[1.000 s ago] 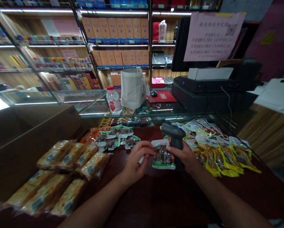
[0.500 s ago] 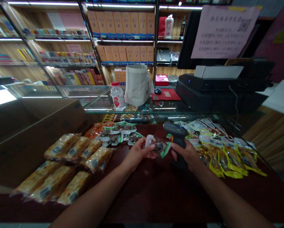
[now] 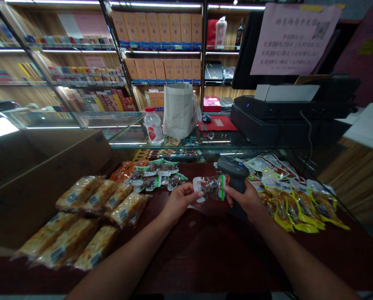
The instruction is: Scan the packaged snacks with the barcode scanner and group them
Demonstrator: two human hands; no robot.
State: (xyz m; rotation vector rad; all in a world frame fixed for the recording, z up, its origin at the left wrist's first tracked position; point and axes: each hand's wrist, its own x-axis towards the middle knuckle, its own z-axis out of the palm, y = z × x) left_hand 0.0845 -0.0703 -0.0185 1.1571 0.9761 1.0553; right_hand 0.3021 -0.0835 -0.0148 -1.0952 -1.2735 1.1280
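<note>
A small clear snack packet with a white end and a green stripe is stretched between my two hands above the dark red table. My left hand pinches its white end. My right hand is wrapped around the handle of a black barcode scanner, and its thumb touches the packet's green-striped end. Similar green-edged packets lie in a pile beyond my left hand. Yellow-edged snack packs lie to the right of the scanner.
Wrapped pastry blocks sit at the left beside a large cardboard box. On the glass counter behind stand a red-capped bottle, a white bag and a black register. Orange packets lie near the box.
The packet has been turned flatter and more level, its clear face now towards me. The scanner has shifted slightly right with my right hand.
</note>
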